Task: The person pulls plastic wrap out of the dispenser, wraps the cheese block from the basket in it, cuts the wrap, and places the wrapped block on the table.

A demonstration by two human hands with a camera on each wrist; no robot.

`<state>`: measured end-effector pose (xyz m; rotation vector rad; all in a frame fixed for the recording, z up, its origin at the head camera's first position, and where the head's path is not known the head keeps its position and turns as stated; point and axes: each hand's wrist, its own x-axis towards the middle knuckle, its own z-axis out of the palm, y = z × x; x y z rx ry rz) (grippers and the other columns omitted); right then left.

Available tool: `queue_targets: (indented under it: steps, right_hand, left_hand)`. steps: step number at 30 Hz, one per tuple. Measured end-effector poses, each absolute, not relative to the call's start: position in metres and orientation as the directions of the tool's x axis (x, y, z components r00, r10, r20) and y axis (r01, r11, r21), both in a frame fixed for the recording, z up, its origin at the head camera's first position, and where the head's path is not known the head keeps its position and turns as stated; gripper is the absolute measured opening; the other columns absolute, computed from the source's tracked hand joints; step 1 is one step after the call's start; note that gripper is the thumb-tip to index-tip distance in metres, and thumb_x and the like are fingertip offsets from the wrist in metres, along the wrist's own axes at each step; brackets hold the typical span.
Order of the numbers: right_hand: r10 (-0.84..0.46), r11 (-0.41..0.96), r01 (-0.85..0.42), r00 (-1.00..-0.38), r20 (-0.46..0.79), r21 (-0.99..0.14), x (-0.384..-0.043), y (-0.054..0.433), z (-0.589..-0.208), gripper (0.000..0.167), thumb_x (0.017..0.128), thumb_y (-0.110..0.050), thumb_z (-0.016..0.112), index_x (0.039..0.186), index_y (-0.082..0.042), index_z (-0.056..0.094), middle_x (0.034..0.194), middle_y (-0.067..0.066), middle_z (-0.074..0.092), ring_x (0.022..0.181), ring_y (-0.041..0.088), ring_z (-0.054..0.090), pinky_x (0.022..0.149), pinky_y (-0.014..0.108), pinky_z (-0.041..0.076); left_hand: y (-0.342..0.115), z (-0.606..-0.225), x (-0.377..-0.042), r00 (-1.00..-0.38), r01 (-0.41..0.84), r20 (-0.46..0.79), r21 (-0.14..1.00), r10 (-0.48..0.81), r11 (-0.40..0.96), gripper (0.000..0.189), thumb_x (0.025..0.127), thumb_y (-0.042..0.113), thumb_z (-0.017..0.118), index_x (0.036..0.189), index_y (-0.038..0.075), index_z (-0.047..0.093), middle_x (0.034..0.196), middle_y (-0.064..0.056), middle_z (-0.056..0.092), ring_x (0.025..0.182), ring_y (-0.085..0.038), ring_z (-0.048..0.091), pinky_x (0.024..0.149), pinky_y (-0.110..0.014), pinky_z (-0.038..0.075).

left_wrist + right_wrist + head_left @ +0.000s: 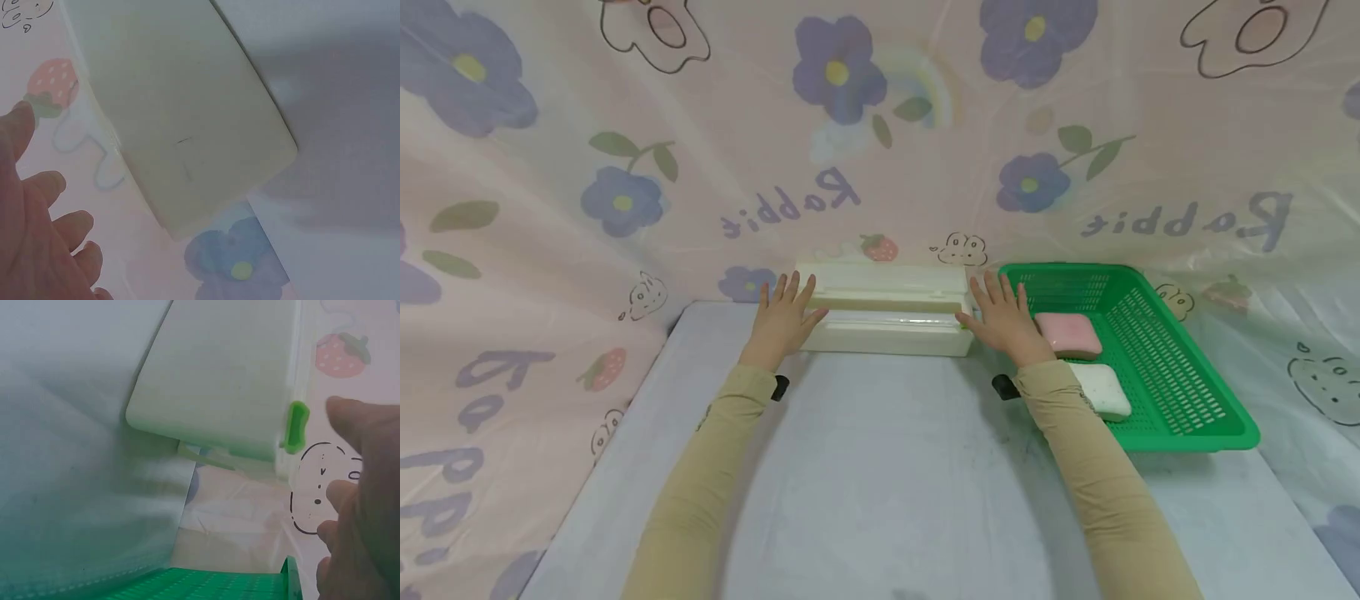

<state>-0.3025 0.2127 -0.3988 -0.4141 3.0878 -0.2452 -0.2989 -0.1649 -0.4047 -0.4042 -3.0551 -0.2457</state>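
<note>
A long white plastic box [887, 342] lies at the back of the table with its lid [883, 279] raised and a shiny clear strip along its front edge; it looks like a cling film dispenser. My left hand [781, 323] hovers over the box's left end, fingers spread, holding nothing. Over the right end is my right hand [1006, 323], likewise with spread fingers and nothing in them. In the left wrist view a gap shows between the fingers [74, 228] and the box wall [187, 125]. A small green slider [297, 427] sits on the box's edge, near the right fingertips.
To the right stands a green perforated basket [1195, 367], holding a pink sponge-like block [1069, 335] and a white one [1105, 392], partly behind the right forearm. A flower-printed curtain [910, 150] hangs just behind the white table [880, 483] and along its sides.
</note>
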Motion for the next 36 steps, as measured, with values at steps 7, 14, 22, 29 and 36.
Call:
queue_targets:
  steps: [7,14,22,29,36]
  right_hand:
    - [-0.256,0.957,-0.254,-0.967,0.000,-0.144,-0.301,0.218,-0.407,0.077,0.098,-0.048,0.045,0.153,-0.007,0.010,0.157,0.022,0.000,0.141,0.044,-0.005,0.110,0.060,-0.010]
    - [-0.267,0.953,-0.266,-0.964,0.011,-0.144,-0.302,0.222,-0.412,0.079,0.097,-0.052,0.045,0.153,-0.007,0.012,0.156,0.023,0.003,0.141,0.045,-0.003,0.110,0.061,-0.009]
    - [-0.296,0.939,-0.299,-0.954,0.042,-0.168,-0.302,0.222,-0.408,0.076,0.099,-0.048,0.045,0.153,-0.006,0.012,0.156,0.023,0.004,0.141,0.045,-0.002,0.112,0.060,-0.003]
    - [-0.389,0.876,-0.408,-0.913,0.123,-0.257,-0.305,0.220,-0.396,0.067,0.099,-0.038,0.051,0.149,0.000,0.027,0.154,0.025,0.015,0.140,0.045,0.008,0.112,0.060,0.008]
    - [-0.380,0.811,-0.404,-0.914,0.144,-0.423,-0.302,0.218,-0.379,0.059,0.096,-0.029,0.059,0.141,0.004,0.039,0.143,0.026,0.038,0.133,0.042,0.030,0.109,0.056,0.025]
  left_hand:
    - [-0.165,-0.407,-0.294,-0.963,0.267,0.073,0.139,0.259,0.954,0.070,0.100,0.056,0.028,0.155,0.015,0.009,0.157,-0.019,0.004,0.143,-0.036,-0.001,0.111,-0.053,-0.013]
    - [-0.167,-0.408,-0.292,-0.966,0.258,0.076,0.160,0.249,0.953,0.070,0.101,0.054,0.030,0.155,0.015,0.008,0.158,-0.019,0.002,0.143,-0.035,-0.004,0.110,-0.052,-0.016]
    - [-0.173,-0.403,-0.293,-0.957,0.285,0.093,0.157,0.273,0.946,0.070,0.101,0.052,0.031,0.155,0.014,0.006,0.157,-0.019,0.000,0.143,-0.035,-0.007,0.112,-0.058,-0.005]
    - [-0.186,-0.393,-0.294,-0.946,0.323,0.099,0.267,0.308,0.908,0.070,0.100,0.046,0.044,0.153,0.010,0.015,0.157,-0.021,0.002,0.142,-0.042,0.001,0.110,-0.062,-0.002]
    - [-0.204,-0.382,-0.293,-0.959,0.252,0.013,0.494,0.282,0.832,0.069,0.098,0.044,0.051,0.151,0.007,0.025,0.154,-0.021,0.022,0.138,-0.043,0.022,0.110,-0.060,0.021]
